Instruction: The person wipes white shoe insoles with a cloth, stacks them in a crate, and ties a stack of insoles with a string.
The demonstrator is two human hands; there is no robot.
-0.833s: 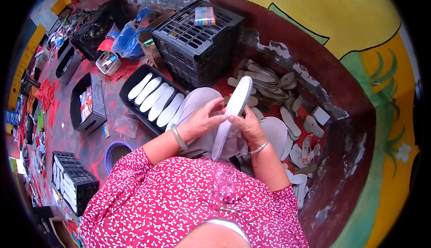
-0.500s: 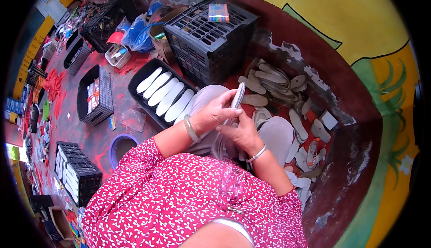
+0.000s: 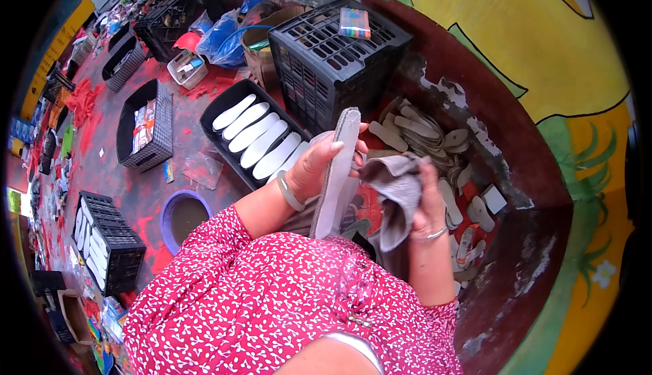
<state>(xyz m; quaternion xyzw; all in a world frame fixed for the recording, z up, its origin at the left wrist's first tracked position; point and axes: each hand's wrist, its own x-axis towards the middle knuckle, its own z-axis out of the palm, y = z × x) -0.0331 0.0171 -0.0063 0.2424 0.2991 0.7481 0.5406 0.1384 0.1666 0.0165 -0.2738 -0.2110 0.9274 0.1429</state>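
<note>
My left hand [image 3: 311, 170] is closed around a pale grey shoe sole [image 3: 338, 171], which is tilted up with its long edge and layered side showing. The thumb lies near the sole's edge, and fingertips show past its far side. To the right of it, my right hand [image 3: 428, 202] grips a crumpled grey cloth [image 3: 397, 188] that hangs down in folds. The cloth is close to the sole; whether they touch, I cannot tell. Several white soles [image 3: 259, 141] lie side by side in a black basket [image 3: 227, 151] beyond my left hand.
A black plastic crate [image 3: 309, 83] stands ahead, with a pack of coloured pens [image 3: 354, 23] on top. Loose soles [image 3: 424, 130] are heaped by the wall at right. On the left are a purple basin [image 3: 167, 222] of murky water, a woven basket [image 3: 161, 140] and a crate of soles [image 3: 125, 256].
Both hands were together at the sole, its end pointing up. Now my left hand alone holds it, turned lengthwise, while my right hand has moved right with the cloth.
</note>
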